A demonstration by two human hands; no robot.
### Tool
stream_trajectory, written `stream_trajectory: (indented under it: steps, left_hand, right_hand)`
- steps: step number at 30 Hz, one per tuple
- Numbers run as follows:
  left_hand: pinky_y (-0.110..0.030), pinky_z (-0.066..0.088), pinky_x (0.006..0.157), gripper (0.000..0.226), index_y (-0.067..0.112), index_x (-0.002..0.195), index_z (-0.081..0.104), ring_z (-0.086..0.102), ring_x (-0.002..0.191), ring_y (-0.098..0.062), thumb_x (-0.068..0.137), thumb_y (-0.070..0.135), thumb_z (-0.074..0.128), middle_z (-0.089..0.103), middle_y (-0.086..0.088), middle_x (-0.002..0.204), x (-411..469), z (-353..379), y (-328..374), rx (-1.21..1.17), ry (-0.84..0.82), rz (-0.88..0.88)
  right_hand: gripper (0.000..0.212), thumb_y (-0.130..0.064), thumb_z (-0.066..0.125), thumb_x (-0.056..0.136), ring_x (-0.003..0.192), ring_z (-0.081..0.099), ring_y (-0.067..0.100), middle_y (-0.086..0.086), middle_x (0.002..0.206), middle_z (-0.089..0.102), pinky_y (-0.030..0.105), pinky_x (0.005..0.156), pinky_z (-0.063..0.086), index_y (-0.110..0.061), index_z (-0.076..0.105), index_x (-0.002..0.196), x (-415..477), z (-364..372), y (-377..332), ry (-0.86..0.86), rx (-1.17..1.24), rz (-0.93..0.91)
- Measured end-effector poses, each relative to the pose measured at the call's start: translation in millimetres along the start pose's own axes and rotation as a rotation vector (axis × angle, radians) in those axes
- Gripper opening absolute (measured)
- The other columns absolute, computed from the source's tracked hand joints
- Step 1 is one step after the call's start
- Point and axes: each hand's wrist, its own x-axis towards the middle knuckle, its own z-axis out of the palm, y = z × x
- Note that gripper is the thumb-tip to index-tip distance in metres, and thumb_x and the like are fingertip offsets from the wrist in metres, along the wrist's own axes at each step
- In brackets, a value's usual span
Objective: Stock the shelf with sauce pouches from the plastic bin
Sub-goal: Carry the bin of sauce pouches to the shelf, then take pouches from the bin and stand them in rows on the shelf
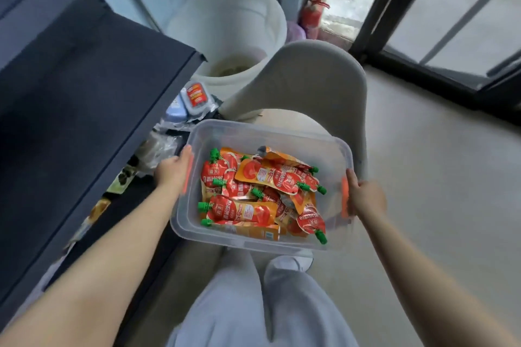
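Left hand (172,175) and right hand (363,197) each grasp an end of the plastic bin (318,146), keeping it level; sauce pouches (259,191) stay heaped inside.

The pouches (242,210) in the bin (253,124) carry white Chinese characters on a red field. A small badge near the cap reads 海天, and the larger line appears to read 番茄沙司. One pouch (310,221) shows inverted Latin lettering, not legible. The red label on the tub (196,94) is illegible.
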Motion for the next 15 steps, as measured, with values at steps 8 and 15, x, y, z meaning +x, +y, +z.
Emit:
stream_trajectory:
  steps: [8, 15]
  left_hand:
    - [-0.029, 0.041, 0.058, 0.056, 0.011, 0.077, 0.06, 0.056, 0.065, -0.022, 0.093, 0.062, 0.041, 0.059, -0.005, 0.074, 95.9, 70.5, 44.8, 0.155, -0.224, 0.074]
    - [-0.033, 0.041, 0.064, 0.054, 0.01, 0.079, 0.06, 0.055, 0.072, -0.025, 0.095, 0.058, 0.041, 0.056, -0.004, 0.071, 132.6, 114.0, 73.6, 0.209, -0.281, 0.159]
  right_hand:
    - [0.07, -0.057, 0.024, 0.1, 0.078, 0.053, 0.034, 0.017, 0.083, 0.059, 0.034, 0.064, 0.035, -0.003, 0.064, 0.078, 32.3, 44.4, -5.5, 0.131, -0.012, 0.231]
    - [0.077, -0.059, 0.019, 0.099, 0.093, 0.059, 0.041, 0.025, 0.101, 0.066, 0.034, 0.068, 0.038, -0.001, 0.07, 0.096, 54.7, 62.7, -7.5, 0.189, -0.037, 0.381]
